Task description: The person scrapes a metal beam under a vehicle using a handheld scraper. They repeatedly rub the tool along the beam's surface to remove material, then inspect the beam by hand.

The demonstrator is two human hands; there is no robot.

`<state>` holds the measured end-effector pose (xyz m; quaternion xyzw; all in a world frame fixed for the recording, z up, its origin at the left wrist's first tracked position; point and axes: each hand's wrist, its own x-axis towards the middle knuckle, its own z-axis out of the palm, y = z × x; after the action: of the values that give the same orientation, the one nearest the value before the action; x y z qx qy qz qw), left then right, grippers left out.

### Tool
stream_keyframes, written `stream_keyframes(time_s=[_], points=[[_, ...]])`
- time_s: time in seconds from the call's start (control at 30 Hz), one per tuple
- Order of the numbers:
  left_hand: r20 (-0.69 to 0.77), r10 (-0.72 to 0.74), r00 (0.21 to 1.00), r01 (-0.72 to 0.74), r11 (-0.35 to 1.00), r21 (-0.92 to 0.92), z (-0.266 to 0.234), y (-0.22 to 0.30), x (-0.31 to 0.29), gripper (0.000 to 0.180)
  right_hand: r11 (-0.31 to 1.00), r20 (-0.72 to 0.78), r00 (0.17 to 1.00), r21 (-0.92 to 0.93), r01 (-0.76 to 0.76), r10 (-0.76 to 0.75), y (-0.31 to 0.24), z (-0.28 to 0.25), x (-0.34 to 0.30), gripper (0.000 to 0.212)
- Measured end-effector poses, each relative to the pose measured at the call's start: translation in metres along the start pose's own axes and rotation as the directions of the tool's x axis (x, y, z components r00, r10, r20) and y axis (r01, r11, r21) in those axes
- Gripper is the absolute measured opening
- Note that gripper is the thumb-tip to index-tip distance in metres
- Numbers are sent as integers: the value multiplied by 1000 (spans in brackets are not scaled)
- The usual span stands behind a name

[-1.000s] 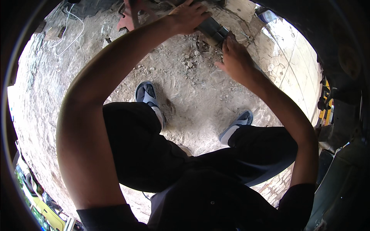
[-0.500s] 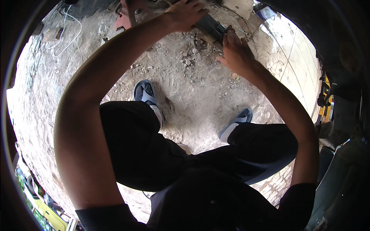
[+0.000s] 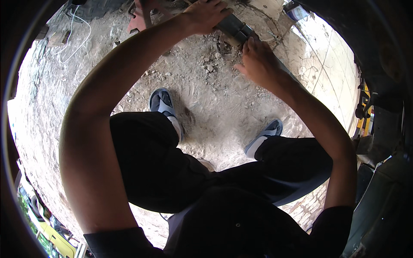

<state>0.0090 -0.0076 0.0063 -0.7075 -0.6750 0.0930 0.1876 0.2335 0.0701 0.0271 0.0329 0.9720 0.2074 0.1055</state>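
A dark grey-green cylinder (image 3: pixel 232 28) with a shiny band round it lies slantwise between my hands, at the top of the view. My left hand (image 3: pixel 206 17) is closed over its upper left end, fingers bent across it. At the lower right end, my right hand (image 3: pixel 260 64) has its fingers curled on the cylinder and its thumb held out to the left. Beside my right wrist a thin dark strip (image 3: pixel 289 70) shows; whether it joins the cylinder is hidden. What kind of thing the cylinder is, I cannot tell.
A red metal stand (image 3: pixel 140 17) is left of my left hand. A white cord (image 3: pixel 88 36) lies on the dusty, stony ground (image 3: pixel 206 94). A blue-and-white container (image 3: pixel 297 13) stands at the upper right. Dark bulky parts (image 3: pixel 378 51) line the right side.
My right hand has shifted slightly left and down along the cylinder's end. A thin strip beside its wrist now shows. My left hand has stayed almost in place.
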Motion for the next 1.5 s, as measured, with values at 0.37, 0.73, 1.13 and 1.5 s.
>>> stream_keyframes(time_s=[0.37,0.73,1.13,1.5], points=[[-25,-12,1000,11,998,-58,3,3,3,74,997,-37,999,-74,-31,28,6,8,1,79],[22,14,1000,-12,997,-79,-9,-2,0,72,994,3,997,73,-80,80,17,6,3,80],[-36,12,999,-14,999,-44,-1,0,-1,70,993,66,994,70,-92,87,-13,-1,-7,88],[45,7,999,-7,1000,3,-4,-1,-1,70,987,219,972,116,-112,84,-10,-11,-2,93]])
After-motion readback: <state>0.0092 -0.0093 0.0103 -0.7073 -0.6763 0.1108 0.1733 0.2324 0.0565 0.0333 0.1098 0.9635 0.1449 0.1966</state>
